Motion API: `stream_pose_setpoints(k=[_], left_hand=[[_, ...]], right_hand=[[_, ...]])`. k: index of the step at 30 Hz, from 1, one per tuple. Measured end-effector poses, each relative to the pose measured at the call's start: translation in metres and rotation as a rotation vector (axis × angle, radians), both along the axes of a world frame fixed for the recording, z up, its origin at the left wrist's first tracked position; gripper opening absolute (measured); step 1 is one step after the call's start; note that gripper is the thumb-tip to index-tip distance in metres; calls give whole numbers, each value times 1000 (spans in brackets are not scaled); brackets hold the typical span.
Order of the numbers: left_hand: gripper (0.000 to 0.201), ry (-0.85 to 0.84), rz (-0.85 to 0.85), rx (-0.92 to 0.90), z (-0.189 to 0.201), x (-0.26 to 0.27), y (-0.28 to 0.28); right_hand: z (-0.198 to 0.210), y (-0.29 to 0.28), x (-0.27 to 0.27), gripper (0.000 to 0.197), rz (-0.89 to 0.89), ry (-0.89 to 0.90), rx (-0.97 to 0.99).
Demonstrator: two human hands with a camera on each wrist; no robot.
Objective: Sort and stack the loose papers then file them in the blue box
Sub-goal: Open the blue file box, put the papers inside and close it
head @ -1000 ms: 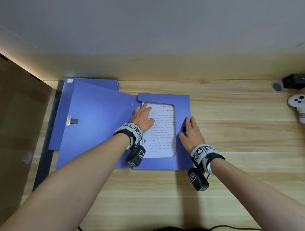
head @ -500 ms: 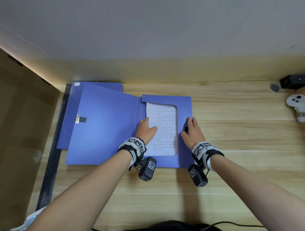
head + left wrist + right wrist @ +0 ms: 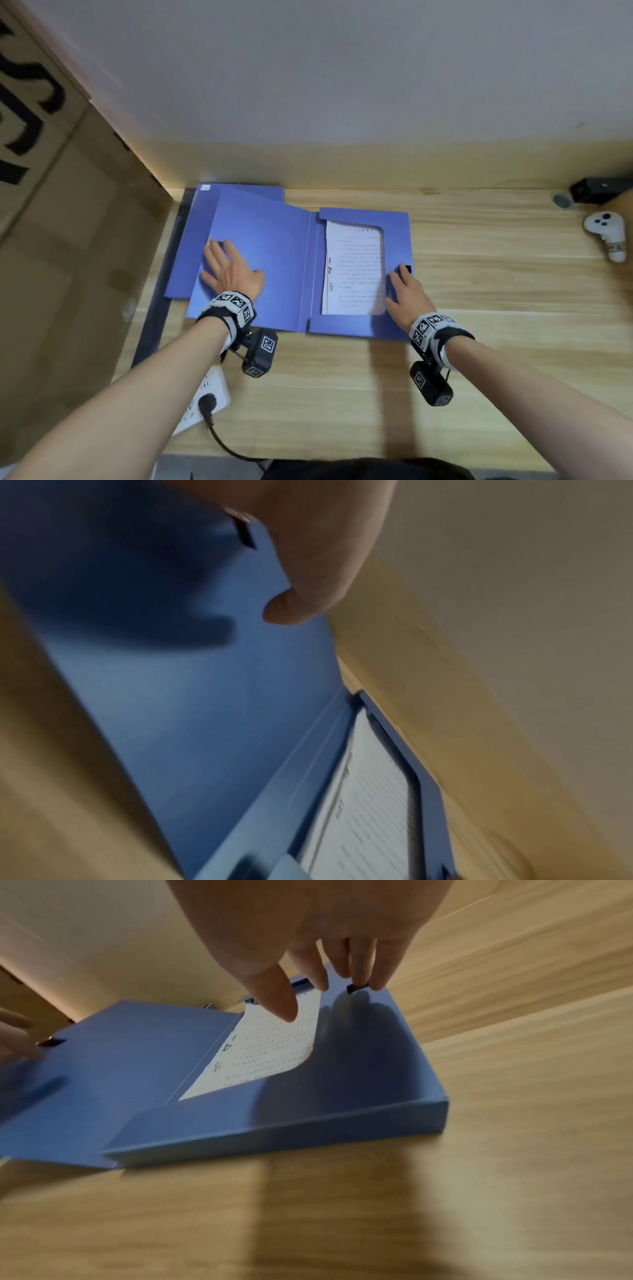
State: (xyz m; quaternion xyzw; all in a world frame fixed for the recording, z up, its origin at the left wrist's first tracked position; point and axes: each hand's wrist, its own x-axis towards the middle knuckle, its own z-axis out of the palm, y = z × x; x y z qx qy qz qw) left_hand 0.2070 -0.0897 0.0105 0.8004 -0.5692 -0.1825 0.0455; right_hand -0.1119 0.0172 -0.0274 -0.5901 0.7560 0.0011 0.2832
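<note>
Left hand point(image 3: 233, 270) has slid off the papers point(image 3: 354, 270) and out across the open lid point(image 3: 267, 260), toward the lid's clasp.

The papers already lie stacked inside the blue box point(image 3: 397, 240), which sits open on the counter point(image 3: 496, 308) with its lid folded out to the left of the tray. What seems left is swinging the lid over and fastening it. The left hand lies flat, fingers spread, gripping nothing; the right hand point(image 3: 406, 298) rests with straight fingers on the box's right wall. The right wrist view shows its fingertips point(image 3: 359, 972) touching a small dark catch point(image 3: 356, 988) on that wall, which the head view mostly hides. The left wrist view is blurred.
</note>
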Motion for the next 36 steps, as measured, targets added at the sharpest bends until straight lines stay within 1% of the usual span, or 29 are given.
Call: stream_pose_setpoints(k=[1, 3, 4, 6, 8, 10, 12, 13, 17, 18, 21, 23, 25, 27, 28, 30, 32, 33, 34, 36], left_hand=[[96, -3, 56, 55, 1, 10, 4], [102, 71, 155, 185, 3, 26, 11], [103, 108, 187, 234, 4, 31, 14], [100, 138, 214, 274, 11, 35, 21], [85, 129, 219, 225, 23, 33, 27], [60, 122, 199, 113, 40, 31, 31], [44, 197, 149, 34, 60, 29, 36], [41, 263, 111, 34, 70, 27, 38], [48, 533, -173, 180, 111, -2, 52], [51, 582, -226, 209, 119, -13, 58], [56, 689, -308, 253, 130, -50, 71], [66, 714, -340, 281, 127, -73, 76], [73, 713, -368, 301, 122, -94, 80], [72, 728, -358, 287, 114, -115, 83], [65, 756, -331, 275, 109, -123, 81], [41, 834, -219, 277, 102, -136, 74], [23, 846, -112, 262, 89, -138, 60], [18, 807, -95, 259, 81, -137, 54], [14, 748, -96, 260, 71, -133, 48], [12, 622, -117, 290, 51, -124, 42]], right_hand=[[0, 5, 1, 58, 12, -1, 27], [0, 14, 0, 46, 45, 10, 42], [-2, 18, 0, 39, 67, 29, 48], [-4, 24, -2, 36, 95, 39, 66], [-8, 25, -6, 39, 128, 29, 69], [-8, 25, -8, 40, 133, 9, 69], [-7, 25, -9, 41, 140, 6, 64], [-6, 26, -10, 41, 145, 8, 59], [1, 27, -14, 36, 141, -27, 43], [6, 28, -16, 38, 152, -30, 46], [16, 30, -31, 48, 205, 28, 26], [23, 31, -43, 46, 193, 44, -10], [30, 30, -52, 39, 151, 15, -71], [37, 29, -57, 37, 116, -62, -153], [40, 27, -58, 38, 87, -125, -188], [47, 23, -56, 40, -33, -301, -205], [50, 18, -50, 47, -236, -552, -210], [52, 16, -48, 48, -326, -626, -220], [52, 14, -46, 48, -379, -635, -234], [45, 11, -46, 48, -371, -493, -216]])
